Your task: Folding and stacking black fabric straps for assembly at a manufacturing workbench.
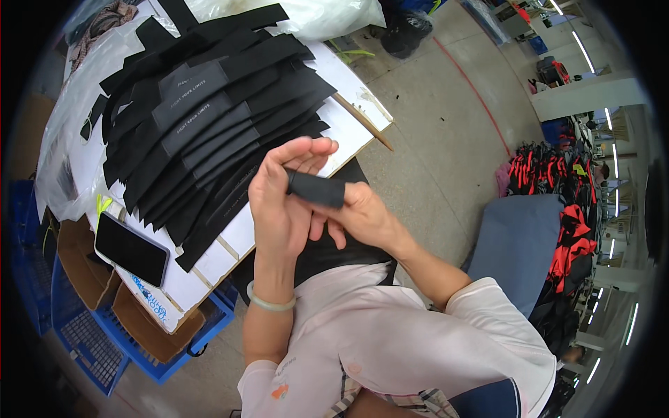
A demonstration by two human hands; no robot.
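A short black fabric strip [317, 189] spans the gap between my two hands in front of my body. My right hand [368, 217] is closed on its right end, thumb on top, with some fingertips showing beneath. The strip's other end meets the inner side of my raised left hand [274, 202], where its edge is partly hidden. That left hand has its palm turned up and its fingers loosely curved, not clenched. Just behind and left of it, a fanned stack of black fabric pieces [209, 111] with grey panels lies on the white table [348, 80].
A phone [132, 249] lies at the table's near left corner, above cardboard boxes [150, 324] and a blue crate [157, 373]. A wooden stick [362, 122] juts past the table's right edge. Red and black goods [550, 171] are piled at right beside a grey-blue covered surface [516, 244].
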